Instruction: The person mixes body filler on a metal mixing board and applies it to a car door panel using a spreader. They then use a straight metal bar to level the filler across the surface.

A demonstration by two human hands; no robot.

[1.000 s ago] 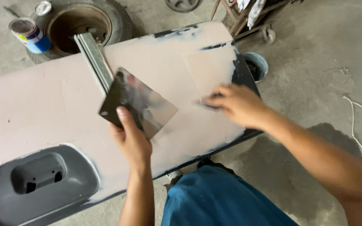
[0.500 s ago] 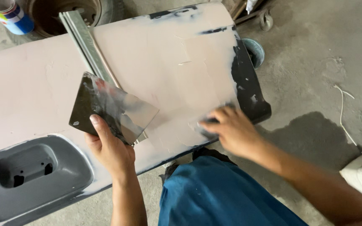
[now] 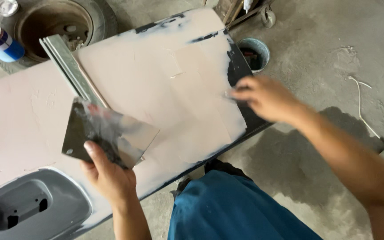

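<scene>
Left hand (image 3: 107, 178) fingers clamp smeared metal plate (image 3: 107, 133); right hand (image 3: 263, 95), fingers together on blurred small spreader, works the panel (image 3: 165, 80) right edge.

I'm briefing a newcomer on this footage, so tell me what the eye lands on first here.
First comes the big panel coated in pale pinkish filler, lying across the middle of the view with its dark edge on the right. Next, the left hand at the lower left holds a smeared metal plate over it. The right hand, blurred, presses a small spreader against the panel's right edge.
</scene>
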